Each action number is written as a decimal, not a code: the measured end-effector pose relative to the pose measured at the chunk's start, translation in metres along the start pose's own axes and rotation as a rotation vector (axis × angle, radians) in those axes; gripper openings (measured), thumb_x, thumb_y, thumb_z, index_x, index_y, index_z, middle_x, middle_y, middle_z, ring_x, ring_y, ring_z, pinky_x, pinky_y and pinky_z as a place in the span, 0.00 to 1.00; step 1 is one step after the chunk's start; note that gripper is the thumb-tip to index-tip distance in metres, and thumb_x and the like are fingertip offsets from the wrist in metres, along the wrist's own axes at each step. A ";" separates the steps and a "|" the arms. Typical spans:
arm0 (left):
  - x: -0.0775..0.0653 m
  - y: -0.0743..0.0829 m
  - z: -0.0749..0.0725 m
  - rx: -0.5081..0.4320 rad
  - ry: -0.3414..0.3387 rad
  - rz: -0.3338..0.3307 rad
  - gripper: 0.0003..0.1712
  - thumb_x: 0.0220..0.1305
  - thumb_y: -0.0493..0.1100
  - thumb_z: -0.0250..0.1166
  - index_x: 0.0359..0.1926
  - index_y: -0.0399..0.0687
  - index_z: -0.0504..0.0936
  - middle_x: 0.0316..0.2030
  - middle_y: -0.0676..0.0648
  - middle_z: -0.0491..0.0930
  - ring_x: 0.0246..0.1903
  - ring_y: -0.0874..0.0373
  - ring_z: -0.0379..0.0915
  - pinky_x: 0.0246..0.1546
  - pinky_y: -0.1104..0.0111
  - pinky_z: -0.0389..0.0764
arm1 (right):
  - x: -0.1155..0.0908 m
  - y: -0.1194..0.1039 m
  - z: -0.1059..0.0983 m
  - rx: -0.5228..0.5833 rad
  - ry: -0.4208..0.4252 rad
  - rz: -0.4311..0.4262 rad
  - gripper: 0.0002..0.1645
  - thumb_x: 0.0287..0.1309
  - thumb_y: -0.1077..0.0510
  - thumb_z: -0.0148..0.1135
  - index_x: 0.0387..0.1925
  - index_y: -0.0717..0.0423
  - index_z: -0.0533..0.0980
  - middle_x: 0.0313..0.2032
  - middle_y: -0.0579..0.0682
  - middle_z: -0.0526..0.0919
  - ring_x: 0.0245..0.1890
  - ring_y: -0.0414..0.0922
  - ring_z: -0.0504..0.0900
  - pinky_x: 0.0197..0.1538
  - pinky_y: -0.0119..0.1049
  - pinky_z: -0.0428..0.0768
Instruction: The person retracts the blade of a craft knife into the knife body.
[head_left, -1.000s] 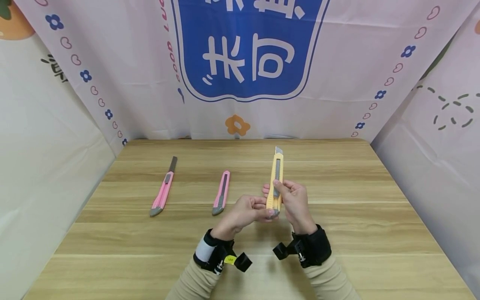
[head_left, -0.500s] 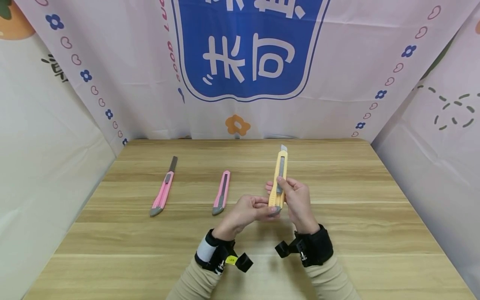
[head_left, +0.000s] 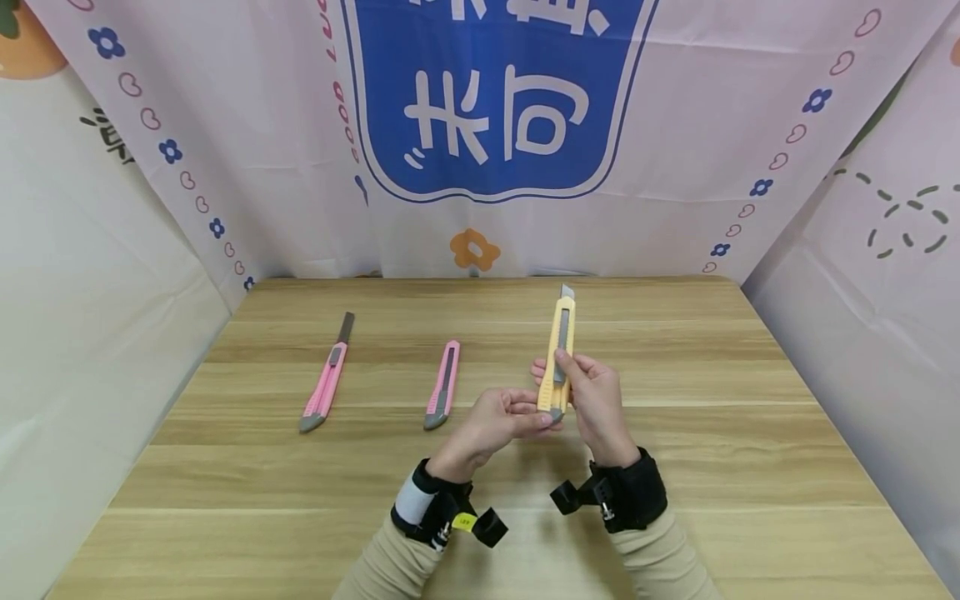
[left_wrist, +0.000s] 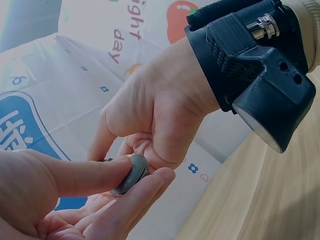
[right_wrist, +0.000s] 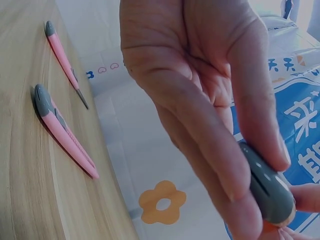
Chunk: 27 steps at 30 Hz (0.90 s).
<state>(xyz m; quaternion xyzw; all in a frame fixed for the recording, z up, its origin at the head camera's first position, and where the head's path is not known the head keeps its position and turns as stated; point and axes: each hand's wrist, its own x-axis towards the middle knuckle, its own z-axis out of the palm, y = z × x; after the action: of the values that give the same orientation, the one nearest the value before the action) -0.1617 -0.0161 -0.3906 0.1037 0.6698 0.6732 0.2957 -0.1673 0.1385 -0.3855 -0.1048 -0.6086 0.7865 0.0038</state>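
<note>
A yellow utility knife (head_left: 558, 342) is held above the table in both hands, its tip pointing away and a short piece of blade showing. My left hand (head_left: 501, 425) pinches its grey end cap (left_wrist: 133, 175) between thumb and fingers. Around the knife's body curls my right hand (head_left: 592, 400), the thumb lying on the grey slider. In the right wrist view the grey end cap (right_wrist: 267, 187) sits between the left thumb and fingers. The yellow body is mostly hidden in both wrist views.
A pink utility knife (head_left: 442, 385) with its blade drawn in lies left of my hands. Farther left lies a second pink utility knife (head_left: 327, 379), its dark blade extended. Behind the wooden table (head_left: 675, 350) hangs a printed cloth (head_left: 697, 100).
Both hands have shifted slightly to the right with the yellow utility knife, and its tip is a little farther away. The two pink knives have stayed in place.
</note>
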 end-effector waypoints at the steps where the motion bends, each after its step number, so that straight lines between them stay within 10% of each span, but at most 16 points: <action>1: 0.000 0.000 0.000 0.003 0.001 0.001 0.19 0.64 0.33 0.61 0.55 0.31 0.75 0.47 0.32 0.84 0.46 0.48 0.85 0.57 0.55 0.81 | 0.000 0.000 0.000 0.001 0.001 0.003 0.24 0.69 0.57 0.52 0.58 0.71 0.70 0.32 0.46 0.90 0.33 0.36 0.89 0.43 0.30 0.87; 27: -0.001 -0.001 0.000 0.001 -0.002 -0.001 0.19 0.63 0.31 0.62 0.55 0.30 0.76 0.47 0.32 0.84 0.47 0.45 0.84 0.54 0.61 0.84 | -0.001 0.001 -0.001 -0.041 -0.003 -0.024 0.22 0.69 0.59 0.53 0.53 0.75 0.72 0.25 0.41 0.90 0.28 0.36 0.89 0.38 0.31 0.88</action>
<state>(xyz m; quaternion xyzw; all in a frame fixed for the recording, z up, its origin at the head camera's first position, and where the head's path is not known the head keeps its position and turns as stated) -0.1608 -0.0170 -0.3908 0.1041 0.6697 0.6727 0.2969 -0.1656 0.1391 -0.3866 -0.0962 -0.6257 0.7741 0.0099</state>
